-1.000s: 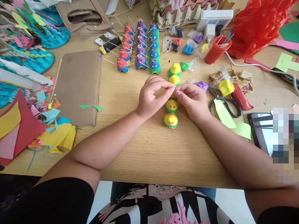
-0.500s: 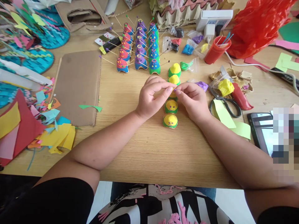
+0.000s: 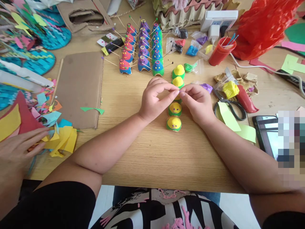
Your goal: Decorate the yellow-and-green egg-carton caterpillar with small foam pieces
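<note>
My left hand (image 3: 158, 98) and my right hand (image 3: 197, 103) meet at their fingertips, pinching a tiny bit of purple clay (image 3: 179, 91) between them. Below lies a row of green egg-carton cups topped with yellow clay; my fingers partly cover its middle. The nearest cup (image 3: 173, 124) and the cup behind it (image 3: 174, 109) carry small purple eyes and a mouth. Beyond my fingers, the yellow tops of the far cups (image 3: 178, 72) show. Just past my right hand sits a packet of purple clay (image 3: 206, 87).
Three rows of painted carton caterpillars (image 3: 143, 47) stand at the back. Scissors (image 3: 230, 105), a red cup (image 3: 222, 49) and a phone (image 3: 265, 133) are to the right. A cardboard sheet (image 3: 78, 89) lies left. Another person's hand (image 3: 19, 149) reaches over paper scraps (image 3: 63, 140).
Another person's hand has come in from the left over the paper scraps. My fingertips have shifted slightly around the purple clay, which shows less now.
</note>
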`<state>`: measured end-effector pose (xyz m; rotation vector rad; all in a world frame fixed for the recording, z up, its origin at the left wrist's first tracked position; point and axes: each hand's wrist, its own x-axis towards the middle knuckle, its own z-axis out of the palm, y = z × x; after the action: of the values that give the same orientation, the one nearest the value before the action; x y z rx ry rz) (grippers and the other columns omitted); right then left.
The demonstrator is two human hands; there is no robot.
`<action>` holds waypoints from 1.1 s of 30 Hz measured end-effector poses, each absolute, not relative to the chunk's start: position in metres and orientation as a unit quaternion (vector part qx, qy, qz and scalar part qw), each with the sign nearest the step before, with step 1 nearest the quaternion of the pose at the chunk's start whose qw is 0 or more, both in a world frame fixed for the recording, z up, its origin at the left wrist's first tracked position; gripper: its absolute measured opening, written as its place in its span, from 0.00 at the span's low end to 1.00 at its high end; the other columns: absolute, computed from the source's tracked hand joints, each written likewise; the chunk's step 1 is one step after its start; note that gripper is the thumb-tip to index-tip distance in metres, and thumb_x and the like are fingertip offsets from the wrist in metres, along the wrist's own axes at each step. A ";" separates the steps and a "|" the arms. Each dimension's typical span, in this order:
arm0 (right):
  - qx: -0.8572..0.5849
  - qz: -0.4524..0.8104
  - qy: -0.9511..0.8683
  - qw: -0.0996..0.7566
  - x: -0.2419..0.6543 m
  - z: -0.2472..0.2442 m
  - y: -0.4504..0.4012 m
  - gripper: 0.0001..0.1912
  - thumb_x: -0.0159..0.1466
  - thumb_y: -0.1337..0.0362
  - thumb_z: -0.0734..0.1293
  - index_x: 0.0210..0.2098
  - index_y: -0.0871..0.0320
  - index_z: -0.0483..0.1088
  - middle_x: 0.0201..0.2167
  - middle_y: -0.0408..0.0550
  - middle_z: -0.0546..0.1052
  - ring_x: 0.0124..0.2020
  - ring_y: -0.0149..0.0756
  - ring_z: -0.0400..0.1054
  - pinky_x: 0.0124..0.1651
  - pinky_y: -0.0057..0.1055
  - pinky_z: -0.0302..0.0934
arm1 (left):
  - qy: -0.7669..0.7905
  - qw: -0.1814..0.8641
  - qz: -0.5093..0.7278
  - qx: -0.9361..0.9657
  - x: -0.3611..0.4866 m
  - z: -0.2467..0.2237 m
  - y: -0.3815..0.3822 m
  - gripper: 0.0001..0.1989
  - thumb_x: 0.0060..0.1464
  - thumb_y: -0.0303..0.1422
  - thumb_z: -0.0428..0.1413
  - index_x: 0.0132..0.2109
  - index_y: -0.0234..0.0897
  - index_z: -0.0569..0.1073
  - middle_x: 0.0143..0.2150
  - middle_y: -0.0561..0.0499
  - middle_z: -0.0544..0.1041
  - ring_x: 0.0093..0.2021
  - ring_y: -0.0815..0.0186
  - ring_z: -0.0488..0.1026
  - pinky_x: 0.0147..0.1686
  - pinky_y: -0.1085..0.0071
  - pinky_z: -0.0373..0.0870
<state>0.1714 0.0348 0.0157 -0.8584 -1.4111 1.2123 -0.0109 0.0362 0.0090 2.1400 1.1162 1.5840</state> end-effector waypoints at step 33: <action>-0.404 0.417 -0.586 0.565 0.178 -0.006 0.052 0.21 0.70 0.42 0.72 0.37 0.54 0.76 0.30 0.41 0.72 0.36 0.30 0.72 0.40 0.31 0.70 | 0.446 0.208 0.498 0.714 -0.014 0.002 0.042 0.04 0.62 0.29 0.68 0.36 0.42 0.85 0.37 0.53 0.87 0.42 0.65 0.82 0.50 0.65 0.76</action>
<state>0.1782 0.0515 -0.0055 -0.9493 -1.3781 0.9819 -0.0143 0.0424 0.0016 1.9883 1.2406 1.3876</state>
